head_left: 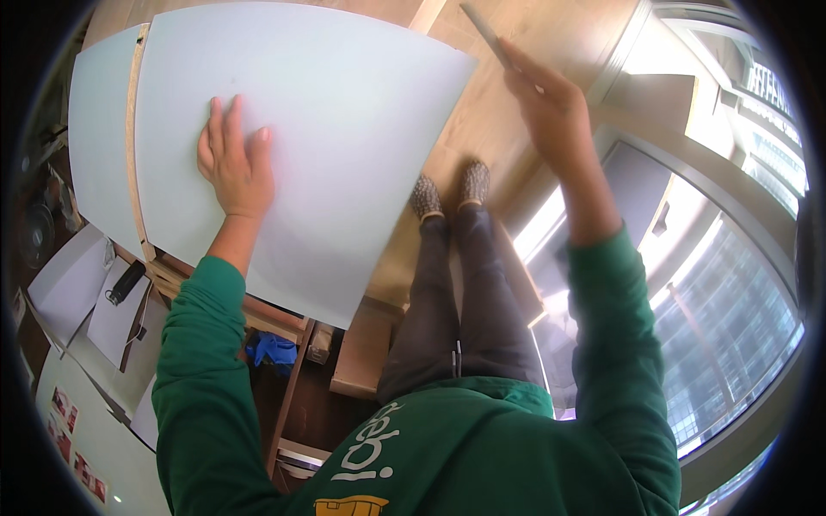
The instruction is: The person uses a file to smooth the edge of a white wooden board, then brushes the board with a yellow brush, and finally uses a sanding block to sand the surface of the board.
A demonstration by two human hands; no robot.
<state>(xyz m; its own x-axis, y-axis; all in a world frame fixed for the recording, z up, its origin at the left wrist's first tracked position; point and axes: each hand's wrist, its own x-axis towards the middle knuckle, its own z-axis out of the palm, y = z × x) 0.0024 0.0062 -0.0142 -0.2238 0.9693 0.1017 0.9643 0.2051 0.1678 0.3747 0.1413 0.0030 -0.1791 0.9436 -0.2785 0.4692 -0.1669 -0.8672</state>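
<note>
My left hand [234, 162] lies flat, fingers together, on a large pale grey board [344, 129] that rests on a wooden frame. A thin wooden strip [133, 146] runs across the board near its left end. My right hand [551, 103] is raised at the upper right, past the board's right edge, and is closed around a thin grey flat tool [483, 33] that points up and to the left. Both arms wear green sleeves.
My legs in dark trousers and patterned shoes [447, 193] stand on a wooden floor right of the board. White sheets and a dark handheld device [127, 282] lie lower left. A blue cloth [274, 348] sits under the frame. Large windows [723, 284] fill the right.
</note>
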